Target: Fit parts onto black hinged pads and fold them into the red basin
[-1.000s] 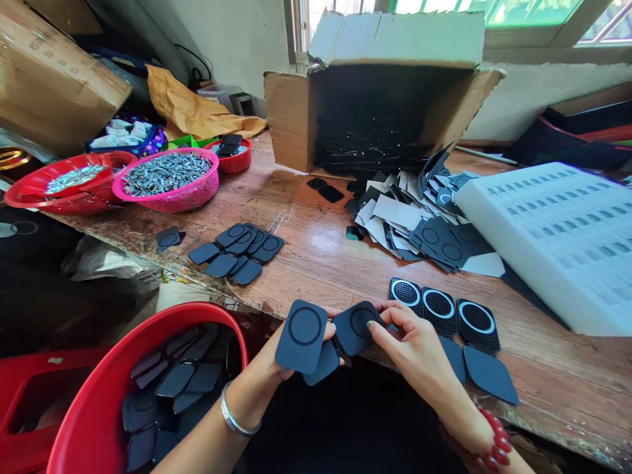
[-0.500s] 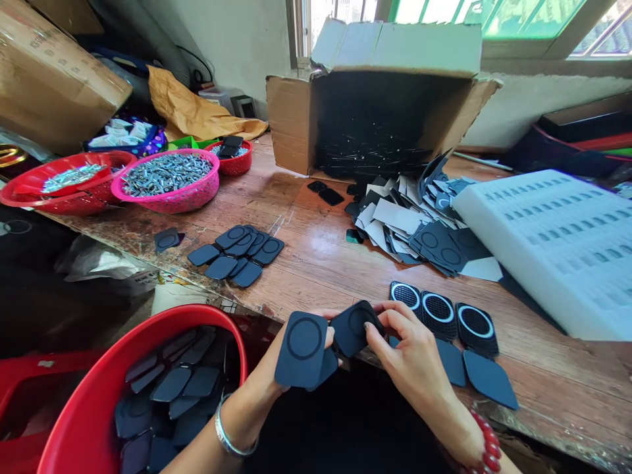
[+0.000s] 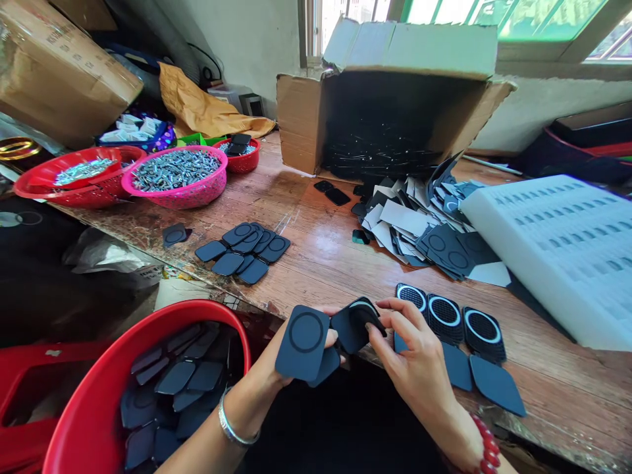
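My left hand (image 3: pixel 271 362) is closed around a dark sheet printed with a ring (image 3: pixel 302 342) and a dark folding charger-like panel (image 3: pixel 326 368) partly behind it. Its thumb tip shows at the sheet's right edge. On the panel's upper right part, a thin dark cover sheet (image 3: pixel 368 316) is bent up, and a white ring arc shows under it. My right hand (image 3: pixel 415 352) pinches that cover sheet's right edge between thumb and fingers. Just beyond the right hand lie three open panels with white rings (image 3: pixel 445 319), their plain dark halves (image 3: pixel 496 385) toward me.
A red tub (image 3: pixel 148 316) of dark panels stands at lower left. A cluster of dark panels (image 3: pixel 241 250) lies on the wooden table (image 3: pixel 316 263). Baskets of metal parts (image 3: pixel 178 174), a cardboard box (image 3: pixel 301 125), a sheet pile (image 3: pixel 405 217) and white foam (image 3: pixel 548 250) surround it.
The cover sheet has been bent up from the panel by my right hand, baring part of a white ring. The view has shifted slightly; the left hand keeps its hold.
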Demonstrator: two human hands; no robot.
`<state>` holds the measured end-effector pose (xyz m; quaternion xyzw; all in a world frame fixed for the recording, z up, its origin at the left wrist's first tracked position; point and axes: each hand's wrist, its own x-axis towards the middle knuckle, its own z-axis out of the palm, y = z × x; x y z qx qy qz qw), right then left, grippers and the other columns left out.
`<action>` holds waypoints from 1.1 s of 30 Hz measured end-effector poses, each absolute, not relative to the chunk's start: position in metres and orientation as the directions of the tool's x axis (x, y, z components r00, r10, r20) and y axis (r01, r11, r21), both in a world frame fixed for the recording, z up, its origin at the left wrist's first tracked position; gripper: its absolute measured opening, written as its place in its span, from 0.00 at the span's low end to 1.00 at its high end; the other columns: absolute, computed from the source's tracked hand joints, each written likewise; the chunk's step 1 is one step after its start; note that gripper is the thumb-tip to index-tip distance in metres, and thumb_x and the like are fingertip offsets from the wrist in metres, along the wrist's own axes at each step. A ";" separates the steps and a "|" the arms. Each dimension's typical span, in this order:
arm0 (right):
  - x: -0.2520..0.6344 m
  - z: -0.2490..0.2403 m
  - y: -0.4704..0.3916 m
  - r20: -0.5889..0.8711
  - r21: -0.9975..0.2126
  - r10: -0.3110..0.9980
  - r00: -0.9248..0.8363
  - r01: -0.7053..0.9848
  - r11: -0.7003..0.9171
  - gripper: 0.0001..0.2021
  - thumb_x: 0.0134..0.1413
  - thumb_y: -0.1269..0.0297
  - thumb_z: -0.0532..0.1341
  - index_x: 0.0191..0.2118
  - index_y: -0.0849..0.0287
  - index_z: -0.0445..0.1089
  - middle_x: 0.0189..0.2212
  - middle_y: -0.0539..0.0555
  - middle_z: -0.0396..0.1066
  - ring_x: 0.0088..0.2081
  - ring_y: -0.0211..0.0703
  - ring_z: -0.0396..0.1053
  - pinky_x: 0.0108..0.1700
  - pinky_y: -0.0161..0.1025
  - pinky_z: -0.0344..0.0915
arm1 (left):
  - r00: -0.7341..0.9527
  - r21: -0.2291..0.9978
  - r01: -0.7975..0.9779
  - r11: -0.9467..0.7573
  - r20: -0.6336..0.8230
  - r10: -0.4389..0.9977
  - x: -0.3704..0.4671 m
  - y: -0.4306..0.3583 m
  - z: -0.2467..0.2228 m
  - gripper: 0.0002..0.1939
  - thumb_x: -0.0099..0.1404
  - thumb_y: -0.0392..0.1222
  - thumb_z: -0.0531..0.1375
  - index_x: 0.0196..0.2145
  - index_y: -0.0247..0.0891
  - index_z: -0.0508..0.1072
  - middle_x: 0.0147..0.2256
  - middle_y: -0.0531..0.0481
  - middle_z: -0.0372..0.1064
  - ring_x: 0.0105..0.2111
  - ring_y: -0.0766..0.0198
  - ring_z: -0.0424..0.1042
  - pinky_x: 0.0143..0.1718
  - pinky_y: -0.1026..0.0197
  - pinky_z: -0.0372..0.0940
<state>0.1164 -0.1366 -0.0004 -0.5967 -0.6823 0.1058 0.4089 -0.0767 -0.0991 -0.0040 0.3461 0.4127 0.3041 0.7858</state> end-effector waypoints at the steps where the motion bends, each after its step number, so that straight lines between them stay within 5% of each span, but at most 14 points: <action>1: 0.116 0.000 -0.137 0.479 -0.602 0.878 0.025 0.737 0.307 0.06 0.61 0.68 0.58 0.31 0.56 0.68 0.45 0.59 0.69 0.43 0.47 0.72 0.40 0.42 0.72 | 0.473 0.796 -0.205 0.570 -0.429 0.770 -0.077 -0.099 -0.007 0.25 0.51 0.45 0.72 0.47 0.39 0.77 0.38 0.45 0.75 0.35 0.53 0.76 0.39 0.52 0.74; 7: 0.114 0.000 -0.143 0.689 -0.353 0.709 -0.153 0.783 0.512 0.08 0.56 0.79 0.61 0.37 0.58 0.69 0.50 0.62 0.65 0.55 0.57 0.65 0.54 0.57 0.68 | 0.495 0.812 -0.265 0.521 -0.349 0.796 -0.083 -0.098 -0.020 0.25 0.54 0.47 0.71 0.49 0.40 0.76 0.45 0.42 0.76 0.42 0.47 0.76 0.40 0.49 0.74; 16: 0.120 -0.004 -0.159 0.769 -0.084 0.534 -0.353 0.771 0.631 0.14 0.51 0.79 0.67 0.43 0.58 0.73 0.47 0.59 0.71 0.55 0.54 0.66 0.58 0.60 0.65 | 0.409 0.864 -0.282 0.416 -0.284 0.867 -0.069 -0.095 0.011 0.32 0.49 0.50 0.72 0.51 0.41 0.77 0.43 0.42 0.78 0.50 0.41 0.73 0.47 0.50 0.70; 18: 0.118 -0.001 -0.161 0.774 -0.113 0.527 -0.351 0.743 0.660 0.13 0.51 0.79 0.66 0.41 0.58 0.73 0.45 0.58 0.72 0.53 0.53 0.67 0.57 0.57 0.66 | 0.430 0.864 -0.283 0.416 -0.273 0.860 -0.068 -0.094 0.012 0.33 0.49 0.51 0.72 0.52 0.41 0.76 0.44 0.42 0.78 0.50 0.41 0.73 0.46 0.49 0.70; 21: 0.115 0.007 -0.161 0.772 -0.351 0.616 -0.157 0.702 0.619 0.09 0.52 0.78 0.64 0.35 0.56 0.71 0.42 0.57 0.72 0.51 0.53 0.68 0.54 0.55 0.67 | 0.524 0.828 -0.230 0.511 -0.337 0.782 -0.070 -0.092 0.007 0.33 0.50 0.50 0.72 0.53 0.41 0.75 0.42 0.41 0.78 0.46 0.42 0.75 0.44 0.49 0.71; 23: 0.116 0.013 -0.159 0.645 -0.606 0.762 0.054 0.644 0.467 0.07 0.55 0.74 0.63 0.29 0.55 0.68 0.43 0.57 0.71 0.50 0.53 0.69 0.51 0.52 0.68 | 0.547 0.789 -0.204 0.579 -0.398 0.736 -0.073 -0.092 0.002 0.32 0.51 0.48 0.72 0.53 0.39 0.75 0.42 0.41 0.78 0.43 0.44 0.76 0.43 0.49 0.72; 27: 0.129 0.015 -0.146 0.058 -0.961 0.963 0.263 0.276 -0.018 0.13 0.54 0.60 0.65 0.22 0.57 0.68 0.45 0.58 0.72 0.46 0.51 0.70 0.42 0.43 0.69 | 0.553 0.728 -0.199 0.656 -0.469 0.689 -0.077 -0.095 -0.001 0.25 0.53 0.43 0.70 0.50 0.39 0.78 0.43 0.42 0.78 0.36 0.51 0.78 0.41 0.50 0.74; 30: 0.137 0.012 -0.137 -0.256 -0.967 0.948 0.190 -0.046 -0.252 0.16 0.46 0.54 0.70 0.21 0.58 0.67 0.40 0.56 0.73 0.40 0.47 0.70 0.37 0.38 0.68 | 0.568 0.689 -0.177 0.703 -0.512 0.644 -0.076 -0.096 0.002 0.21 0.54 0.41 0.70 0.47 0.40 0.79 0.40 0.45 0.79 0.32 0.55 0.78 0.38 0.52 0.74; 33: 0.137 0.011 -0.136 -0.369 -0.922 0.923 0.110 -0.165 -0.350 0.17 0.40 0.55 0.73 0.21 0.59 0.67 0.37 0.54 0.74 0.36 0.42 0.68 0.36 0.36 0.67 | 0.587 0.680 -0.160 0.715 -0.517 0.623 -0.074 -0.096 0.004 0.19 0.55 0.40 0.70 0.46 0.41 0.80 0.38 0.45 0.79 0.30 0.56 0.78 0.36 0.54 0.74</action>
